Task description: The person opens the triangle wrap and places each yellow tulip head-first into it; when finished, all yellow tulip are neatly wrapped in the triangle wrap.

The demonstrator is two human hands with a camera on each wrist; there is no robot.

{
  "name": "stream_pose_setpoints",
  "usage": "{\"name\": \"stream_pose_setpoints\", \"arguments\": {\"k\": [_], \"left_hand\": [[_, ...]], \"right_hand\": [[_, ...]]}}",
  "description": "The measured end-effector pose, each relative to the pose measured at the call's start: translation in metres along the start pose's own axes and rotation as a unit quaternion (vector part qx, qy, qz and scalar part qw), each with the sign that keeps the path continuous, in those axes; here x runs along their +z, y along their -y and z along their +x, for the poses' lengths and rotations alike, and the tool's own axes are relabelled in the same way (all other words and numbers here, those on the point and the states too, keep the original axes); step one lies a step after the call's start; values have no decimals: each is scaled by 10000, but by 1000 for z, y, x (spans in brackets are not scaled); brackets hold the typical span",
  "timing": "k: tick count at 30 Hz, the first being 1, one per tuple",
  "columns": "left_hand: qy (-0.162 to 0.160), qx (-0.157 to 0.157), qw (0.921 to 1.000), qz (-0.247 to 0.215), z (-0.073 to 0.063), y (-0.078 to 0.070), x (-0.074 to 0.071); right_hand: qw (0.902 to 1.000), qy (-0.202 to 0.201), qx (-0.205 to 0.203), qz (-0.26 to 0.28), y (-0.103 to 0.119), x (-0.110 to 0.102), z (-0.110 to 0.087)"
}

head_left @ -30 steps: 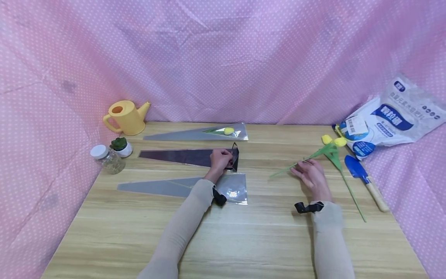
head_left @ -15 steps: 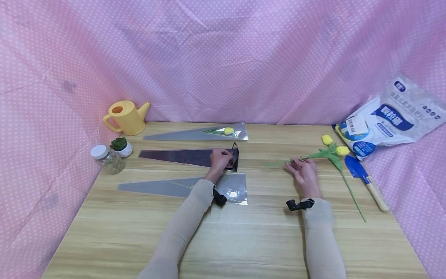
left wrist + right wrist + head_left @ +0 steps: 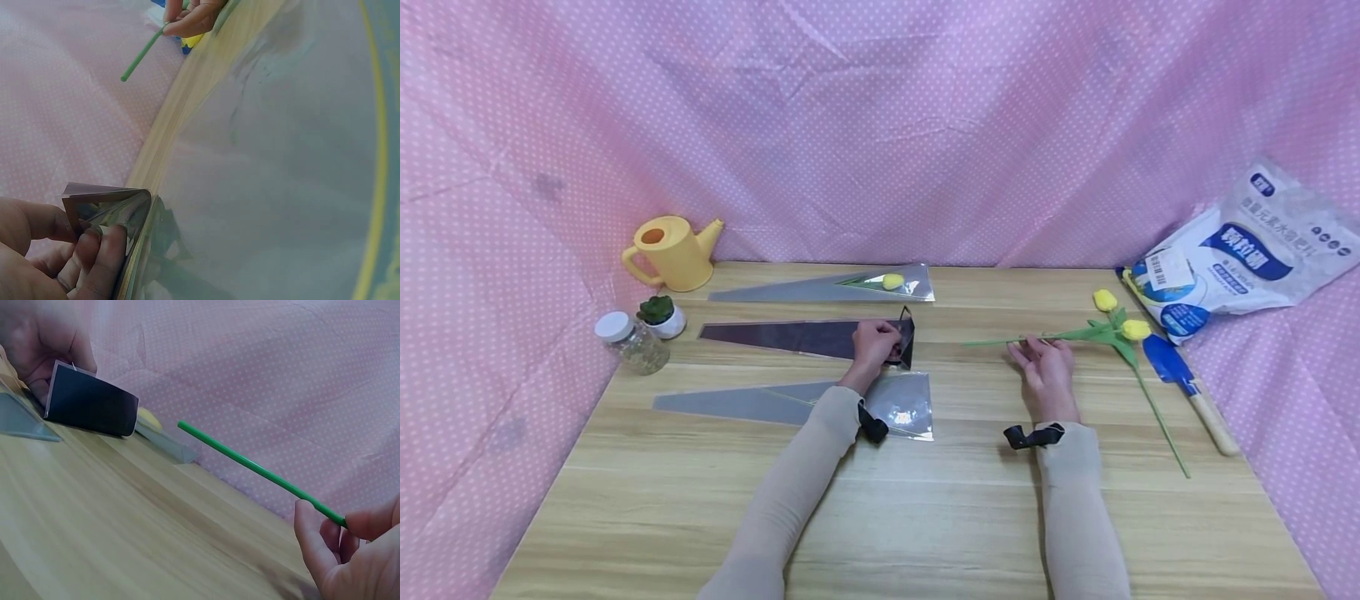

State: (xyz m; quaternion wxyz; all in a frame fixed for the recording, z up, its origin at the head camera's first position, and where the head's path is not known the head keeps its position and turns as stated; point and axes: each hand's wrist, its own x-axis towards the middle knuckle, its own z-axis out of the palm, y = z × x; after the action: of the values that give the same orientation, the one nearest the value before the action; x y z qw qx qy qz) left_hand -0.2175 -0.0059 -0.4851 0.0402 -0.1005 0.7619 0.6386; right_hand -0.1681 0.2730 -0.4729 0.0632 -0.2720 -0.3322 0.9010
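Observation:
My left hand [image 3: 872, 348] pinches the wide end of a dark tapered flower sleeve [image 3: 790, 337]. In the left wrist view the sleeve's mouth [image 3: 106, 203] gapes, with fingertips at its edge. My right hand [image 3: 1047, 371] holds the green stem [image 3: 250, 464] of a yellow artificial tulip [image 3: 1135, 330] between thumb and fingers. The stem's bare end points left toward the sleeve, a gap between them. A second yellow tulip [image 3: 1105, 300] lies beneath the held one, its stem slanting down to the right.
A clear sleeve with a yellow tulip [image 3: 892, 282] inside lies behind; another clear sleeve [image 3: 722, 403] lies in front. At left stand a yellow watering can [image 3: 673, 258], a potted succulent [image 3: 658, 315] and a lidded jar [image 3: 642, 348]. A blue trowel [image 3: 1172, 367] and a fertilizer bag [image 3: 1243, 258] sit at right.
My right hand has moved left with its tulip, the stem turning from slanted to nearly level. My left hand keeps its hold on the dark sleeve, unmoved.

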Motion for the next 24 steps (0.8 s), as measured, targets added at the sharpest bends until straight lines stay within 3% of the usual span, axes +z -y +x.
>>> {"name": "stream_pose_setpoints", "arguments": {"k": [14,24], "left_hand": [[-49,14,9999,110,0,-1,0],[-71,-4,9998,180,-1,0,1]], "right_hand": [[9988,-112,-432,-211,-5,18,-7],[9964,117,-784,-289,-24,39,-12]]}}
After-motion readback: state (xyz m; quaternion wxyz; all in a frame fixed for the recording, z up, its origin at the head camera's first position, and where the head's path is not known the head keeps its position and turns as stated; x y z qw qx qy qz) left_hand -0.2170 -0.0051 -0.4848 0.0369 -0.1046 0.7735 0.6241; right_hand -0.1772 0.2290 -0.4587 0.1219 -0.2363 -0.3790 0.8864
